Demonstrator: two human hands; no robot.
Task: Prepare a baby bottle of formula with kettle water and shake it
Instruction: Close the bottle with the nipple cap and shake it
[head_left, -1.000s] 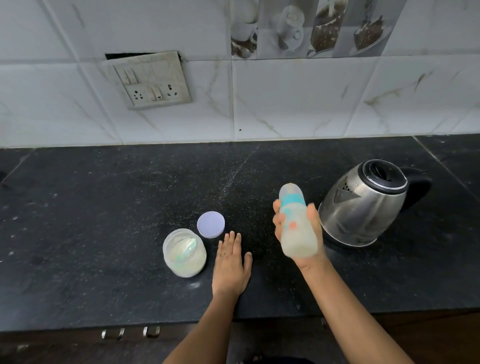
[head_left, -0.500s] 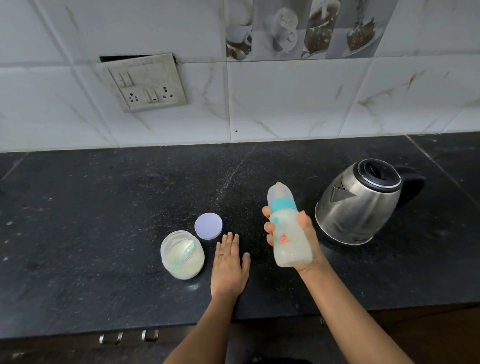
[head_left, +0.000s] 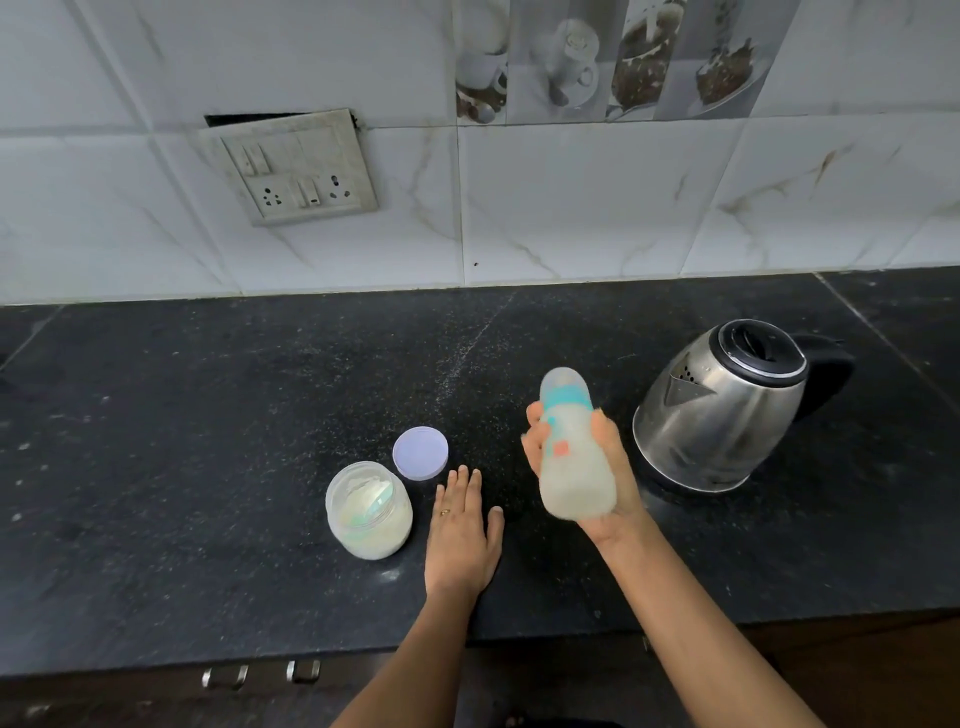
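Observation:
My right hand (head_left: 610, 467) grips a baby bottle (head_left: 571, 447) above the counter, just left of the kettle. The bottle has a teal collar and clear cap, holds milky white liquid, and looks motion-blurred. It tilts slightly with the cap away from me. The steel kettle (head_left: 727, 410) with a black lid and handle stands at the right. My left hand (head_left: 462, 530) lies flat on the black counter (head_left: 208, 415), palm down, holding nothing. An open formula jar (head_left: 370, 509) with white powder and a scoop sits left of that hand. Its lilac lid (head_left: 421, 453) lies behind it.
A tiled wall rises behind the counter, with a switch and socket plate (head_left: 296, 166) at upper left. The counter's front edge runs along the bottom, with drawer handles (head_left: 260, 674) below it.
The bottle in my right hand has shifted up and down and tilted between frames, and now appears blurred. My left hand has stayed flat on the counter.

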